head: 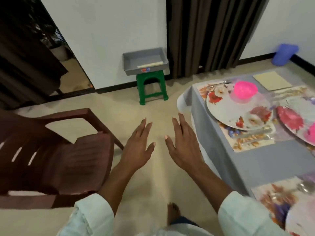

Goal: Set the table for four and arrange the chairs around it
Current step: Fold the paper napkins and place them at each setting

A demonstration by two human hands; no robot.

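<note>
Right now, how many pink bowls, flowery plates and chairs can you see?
Pink bowls: 2
Flowery plates: 3
Brown plastic chairs: 1
Total: 6

There is just one view, from a camera on the person's head. It looks forward and down, toward the floor and the white wall at the back. Both hands reach out close under it, the left hand (136, 145) and the right hand (183, 145), near the middle of the picture. The brown chair (56, 150) sits close by on the left side. The table (255, 160) is close on the right, cut off by the edge. The green stool (152, 86) by the wall is far off.
</note>
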